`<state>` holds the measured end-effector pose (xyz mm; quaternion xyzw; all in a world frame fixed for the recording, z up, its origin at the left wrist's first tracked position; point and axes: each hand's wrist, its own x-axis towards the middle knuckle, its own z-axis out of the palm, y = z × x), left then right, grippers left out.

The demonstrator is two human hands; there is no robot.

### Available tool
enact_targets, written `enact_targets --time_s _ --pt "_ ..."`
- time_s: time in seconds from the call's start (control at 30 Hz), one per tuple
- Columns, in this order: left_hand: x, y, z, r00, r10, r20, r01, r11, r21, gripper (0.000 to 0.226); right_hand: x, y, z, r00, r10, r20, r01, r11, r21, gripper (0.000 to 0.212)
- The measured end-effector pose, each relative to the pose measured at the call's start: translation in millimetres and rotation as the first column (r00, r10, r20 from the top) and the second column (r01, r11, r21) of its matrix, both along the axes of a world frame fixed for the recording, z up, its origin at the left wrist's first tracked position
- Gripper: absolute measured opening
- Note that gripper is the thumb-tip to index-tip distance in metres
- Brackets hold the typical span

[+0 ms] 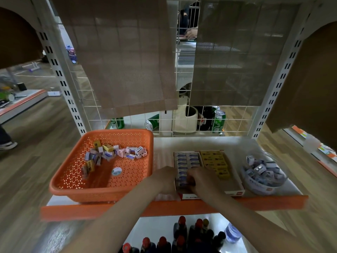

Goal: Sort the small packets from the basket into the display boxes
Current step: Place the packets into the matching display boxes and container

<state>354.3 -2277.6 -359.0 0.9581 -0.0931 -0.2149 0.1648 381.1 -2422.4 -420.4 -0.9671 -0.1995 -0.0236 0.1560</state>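
An orange perforated basket [73, 172] stands on the left of the shelf with several small packets [113, 152] piled at its back. To its right sits a display box [235, 187] with rows of blue-white packets [186, 159] and yellow packets [215, 161]. Both hands meet at the near end of the blue-white rows. My left hand [164, 178] rests against the box's left side with curled fingers. My right hand [202, 181] has its fingers bent down onto the packets; what it holds is hidden.
A clear round bowl [255, 187] of grey-white packets stands right of the box. The shelf has an orange front lip [91, 210] and a wire grid back with hanging mats. Dark bottles [182, 232] fill the shelf below. Green cans [218, 121] stand behind the grid.
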Motion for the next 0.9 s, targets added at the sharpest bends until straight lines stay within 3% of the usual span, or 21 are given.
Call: enact_targets --time_s 0.27,0.43,0.53,0.67,0.9 --pt "-2.4 -3.9 10.1 0.997 -0.076 -0.004 0.076 0.996 0.043 0.089 -2.9 -10.7 16.3 0.998 0.057 -0.013 -0.057 0.998 0.016 0.017" --pt "-1.4 6.7 28.7 0.986 -0.098 0.138 0.101 0.995 -0.013 0.059 1.0 -0.5 39.5 0.995 0.082 0.058 -0.083 0.996 0.014 0.009" --pt "4.7 28.8 30.5 0.95 0.011 0.311 0.022 0.994 -0.103 0.052 5.2 16.9 57.0 0.983 0.112 0.142 -0.114 0.993 0.007 0.014" --pt "10.4 72.8 28.3 0.872 0.1 0.48 -0.061 0.993 -0.098 0.039 17.2 52.8 75.7 0.968 0.197 0.158 -0.196 0.98 -0.02 0.012" --pt "16.5 148.3 23.9 0.837 0.204 0.508 -0.256 0.966 0.033 0.033 51.0 122.2 81.5 0.924 0.335 0.185 -0.305 0.937 -0.171 0.018"
